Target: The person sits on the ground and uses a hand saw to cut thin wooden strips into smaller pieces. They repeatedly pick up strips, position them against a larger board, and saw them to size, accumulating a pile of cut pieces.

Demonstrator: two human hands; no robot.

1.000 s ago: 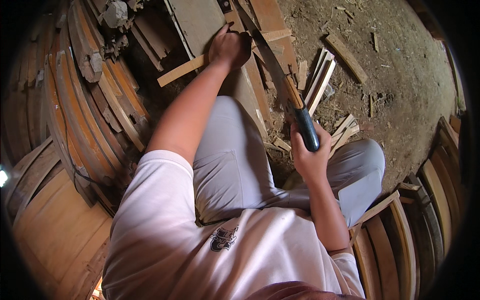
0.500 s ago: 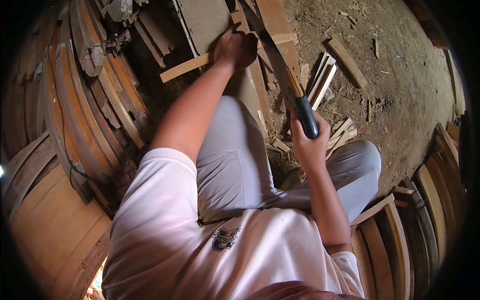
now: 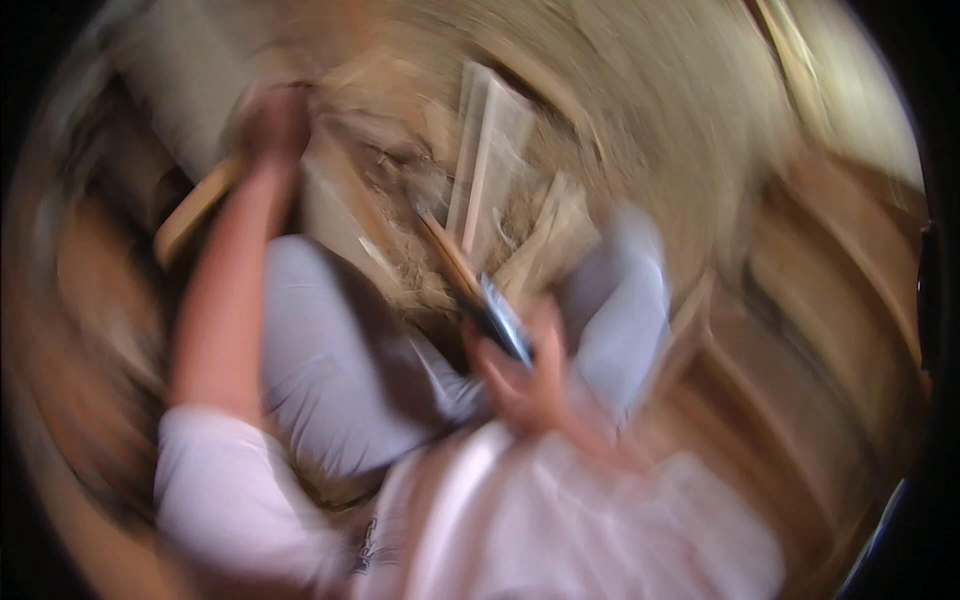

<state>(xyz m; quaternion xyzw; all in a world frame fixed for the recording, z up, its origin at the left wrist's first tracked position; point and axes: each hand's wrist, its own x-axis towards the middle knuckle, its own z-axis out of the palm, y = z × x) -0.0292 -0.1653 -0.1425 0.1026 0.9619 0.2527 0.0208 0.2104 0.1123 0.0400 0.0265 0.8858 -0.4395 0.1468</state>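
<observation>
Motion blurs the whole head view. My left hand (image 3: 275,125), at the far left, is closed on a narrow wooden strip (image 3: 197,210) that sticks out toward the near left. In front of my body, my right hand (image 3: 520,385) is wrapped round the black handle of a long-bladed hand tool (image 3: 503,318). A pale wooden section shows ahead of the handle, and the blade is lost in the blur. The tool's handle slants away to the far left, between my bent legs (image 3: 325,350).
Pale wood offcuts (image 3: 475,150) lie on the dirt floor (image 3: 660,130) beyond the tool. A board (image 3: 345,205) stretches away beside my left knee. Stacked timber (image 3: 760,400) stands close on the right, with more smeared timber (image 3: 110,300) at left.
The view has swung, shifting the scene left and blurring it. My right hand has drawn the tool back toward my body. My left hand stays at the strip.
</observation>
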